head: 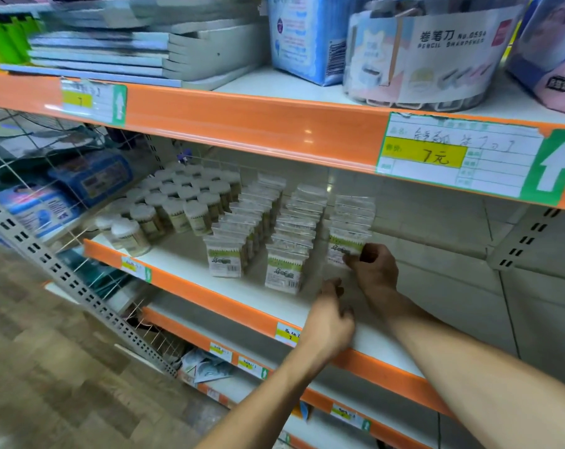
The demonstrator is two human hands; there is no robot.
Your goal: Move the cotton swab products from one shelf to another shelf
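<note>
Three rows of clear cotton swab bags with green labels stand on the white middle shelf (pixel 184 257): a left row (pixel 226 257), a middle row (pixel 284 270) and a right row (pixel 352 218). My right hand (pixel 373 267) grips the front bag of the right row (pixel 341 249) by its right side. My left hand (pixel 331 319) hovers just below and left of that bag, fingers curled, holding nothing. Round cotton swab tubs with white lids (pixel 184 199) fill the shelf's left part.
The orange-edged shelf above carries a pencil sharpener tub (pixel 427 53), blue packs (pixel 307 37) and stacked flat boxes (pixel 112 53). A price label (pixel 462 157) hangs on its edge. A wire divider (pixel 64 189) bounds the left side. Lower shelves (pixel 242 361) hold small packets.
</note>
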